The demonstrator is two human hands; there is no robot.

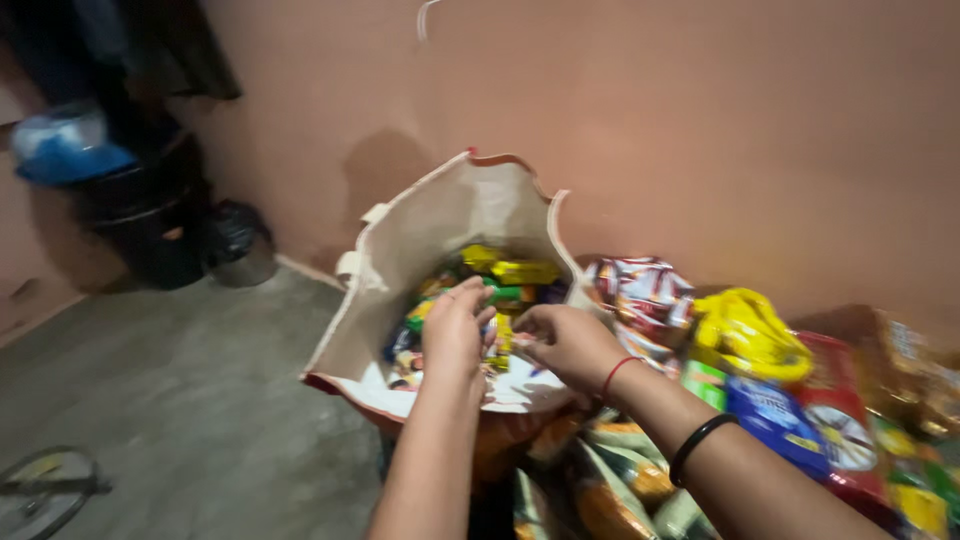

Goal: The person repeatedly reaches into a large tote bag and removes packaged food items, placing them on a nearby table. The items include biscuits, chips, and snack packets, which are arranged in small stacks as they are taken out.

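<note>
Both hands in open beige cloth bag. Left hand and right hand fingers pinch small bright candy packets. Sorting step; careful picking needed.

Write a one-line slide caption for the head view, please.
Both hands, left and right, reach into a bag of snacks.

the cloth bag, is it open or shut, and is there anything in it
Open and not empty. The cloth bag has its mouth spread wide, colourful packets lie inside, and both the left hand and right hand reach in.
</note>
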